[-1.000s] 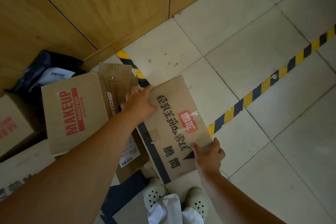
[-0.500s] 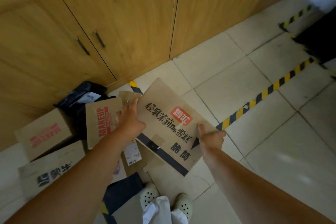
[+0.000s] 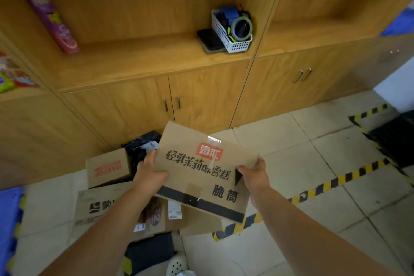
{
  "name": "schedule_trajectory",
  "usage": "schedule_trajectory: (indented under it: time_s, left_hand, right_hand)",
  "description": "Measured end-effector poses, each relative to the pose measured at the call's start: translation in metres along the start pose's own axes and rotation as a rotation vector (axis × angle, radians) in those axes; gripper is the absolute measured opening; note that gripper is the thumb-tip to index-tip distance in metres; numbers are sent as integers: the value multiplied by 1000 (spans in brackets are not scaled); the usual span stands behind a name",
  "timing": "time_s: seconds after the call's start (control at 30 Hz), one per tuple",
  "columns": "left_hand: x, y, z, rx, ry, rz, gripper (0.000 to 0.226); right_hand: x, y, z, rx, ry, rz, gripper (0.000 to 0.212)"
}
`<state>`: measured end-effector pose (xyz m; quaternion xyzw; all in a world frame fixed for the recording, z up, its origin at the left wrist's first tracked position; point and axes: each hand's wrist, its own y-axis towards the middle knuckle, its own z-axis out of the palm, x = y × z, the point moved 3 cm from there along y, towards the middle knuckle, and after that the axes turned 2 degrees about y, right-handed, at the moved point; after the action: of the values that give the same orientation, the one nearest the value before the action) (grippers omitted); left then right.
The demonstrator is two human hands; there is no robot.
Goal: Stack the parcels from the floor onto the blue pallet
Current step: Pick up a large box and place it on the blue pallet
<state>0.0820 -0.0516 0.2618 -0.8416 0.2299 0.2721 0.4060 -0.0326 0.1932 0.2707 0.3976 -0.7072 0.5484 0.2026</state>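
One printed cardboard parcel (image 3: 201,170) held up, left hand (image 3: 149,175) and right hand (image 3: 254,175) fingers gripping its sides, three boxes on floor (image 3: 336,204).

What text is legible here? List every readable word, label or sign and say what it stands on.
"雪汇" in white on a red badge: held cardboard box.
"轻乳茉莉味雪糕": same box, black print.
"脆筒": same box, lower right.
"蒙", cut off by the left arm, beside a dark logo: flat carton on the floor.
Red print on the small box: too blurred.
Shipping labels: too small.
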Motion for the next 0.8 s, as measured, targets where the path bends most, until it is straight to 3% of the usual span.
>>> schedule_trajectory:
  time_s: [0.2,0.3,0.37,0.5,0.63,0.8]
  left_hand:
    - [25,-54,-53,-85,-128,-46,62]
    - [43,-81,-80,-120,-135,-77,58]
    - [53,-100,-99,-135,-143,-91,54]
    - [82,-130,-132,-155,-161,-116,76]
    - [114,-162,-164,-228,-180,-104,68]
    - [178,-221,-203,-303,-231,-59,87]
  right_hand:
    - [37,-55,26,146,-182,-238,73]
    - [49,-86,42,216,-264,-299,47]
    - [54,-104,55,274,-299,-322,43]
    - [61,-144,80,365,-349,-369,50]
    - [56,-191,105,417,-407,-394,60]
    - [30,-271,146,440,-495,-447,76]
